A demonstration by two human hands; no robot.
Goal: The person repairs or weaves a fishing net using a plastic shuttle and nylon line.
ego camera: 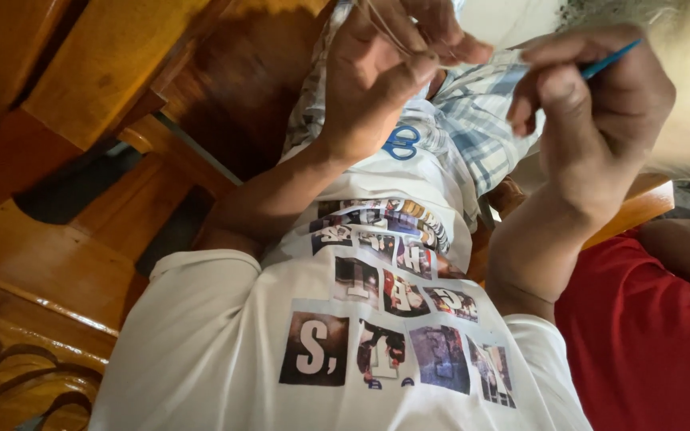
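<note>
Between the two raised hands, a thin pale strand (pixel 393 32) is pinched in the left hand (pixel 385 76), while the right hand (pixel 592 104) is clamped on a slim blue tool (pixel 610 57). Keeping the strand taut and the tool tip close seems wise; blue scissors (pixel 401 144) lie on the plaid cloth (pixel 473 120) just below.

This is looking like a home, a living room by its furnishing. A person in a white printed T-shirt (pixel 345 335) is sitting on a varnished wooden bench (pixel 49 263) with carved scrollwork (pixel 9 383) along its frame. Someone in a red garment (pixel 640 335) is sitting close beside.
</note>
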